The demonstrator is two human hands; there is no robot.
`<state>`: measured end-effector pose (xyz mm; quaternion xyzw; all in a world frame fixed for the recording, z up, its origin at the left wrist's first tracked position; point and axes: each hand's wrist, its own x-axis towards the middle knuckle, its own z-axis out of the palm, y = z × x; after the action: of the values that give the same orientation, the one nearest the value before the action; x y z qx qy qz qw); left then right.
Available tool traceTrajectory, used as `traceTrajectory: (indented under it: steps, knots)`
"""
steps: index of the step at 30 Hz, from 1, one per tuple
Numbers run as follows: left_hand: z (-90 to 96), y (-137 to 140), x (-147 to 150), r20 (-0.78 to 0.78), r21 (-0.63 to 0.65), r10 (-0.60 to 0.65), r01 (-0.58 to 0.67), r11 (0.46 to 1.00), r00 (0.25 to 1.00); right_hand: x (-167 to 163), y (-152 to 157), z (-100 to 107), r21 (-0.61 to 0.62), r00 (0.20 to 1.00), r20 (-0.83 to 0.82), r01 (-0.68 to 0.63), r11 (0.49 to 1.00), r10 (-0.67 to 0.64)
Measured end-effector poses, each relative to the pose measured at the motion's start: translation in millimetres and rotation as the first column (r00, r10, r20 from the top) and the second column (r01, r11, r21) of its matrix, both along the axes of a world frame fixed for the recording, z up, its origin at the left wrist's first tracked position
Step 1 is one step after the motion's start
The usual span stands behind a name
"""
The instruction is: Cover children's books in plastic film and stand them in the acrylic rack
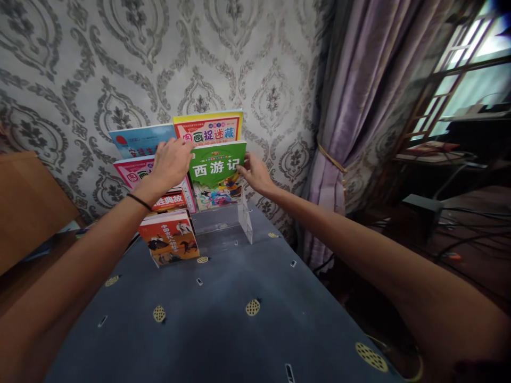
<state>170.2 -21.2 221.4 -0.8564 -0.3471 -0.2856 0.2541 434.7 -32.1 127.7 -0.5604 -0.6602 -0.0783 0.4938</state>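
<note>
A green picture book (217, 178) with large white characters stands upright in the right part of a clear stepped book stand (246, 221). My right hand (257, 173) grips its right edge, thumb on the cover and fingers behind. My left hand (173, 162) is closed at the book's upper left corner, its fingertips partly out of sight. Behind the green book rises a yellow-and-red book (209, 127). Left of it stand a blue book (139, 139) and a pink-edged book (128, 169), partly covered by my left hand. Lower down are red books (171, 201) and an orange book (170, 239).
The stand rests on a table with a dark blue pineapple-print cloth (223, 308), close to the patterned wall (275, 101). A tied purple curtain (351, 106) hangs at the right. Beyond it are cables and a dark desk (475, 138). A wooden cabinet (32, 202) stands left.
</note>
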Motion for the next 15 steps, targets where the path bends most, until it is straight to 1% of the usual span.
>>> traceTrajectory:
  steps: [6, 9, 12, 15]
  knots:
    - [1.0, 2.1, 1.0, -0.005, -0.035, 0.037, -0.038, 0.999, 0.999, -4.1, 2.2, -10.2, -0.071, 0.997, -0.065, 0.030, 0.997, -0.034]
    - [2.3, 2.1, 3.6, -0.019, -0.056, 0.041, -0.042, 0.998, 0.999, -5.0, -0.4, -15.9, -0.116, 0.998, -0.042, 0.040, 0.992, -0.045]
    - [3.0, 5.4, 6.2, 0.001, -0.071, 0.022, -0.022, 0.997, 1.000, -4.4, -1.6, -19.8, -0.167, 0.998, -0.008, 0.062, 0.984, -0.064]
    - [2.7, 10.6, 7.4, 0.002, -0.052, 0.023, -0.022, 0.998, 1.000, -4.1, -1.6, -21.4, -0.194, 0.997, -0.015, 0.074, 0.978, -0.078]
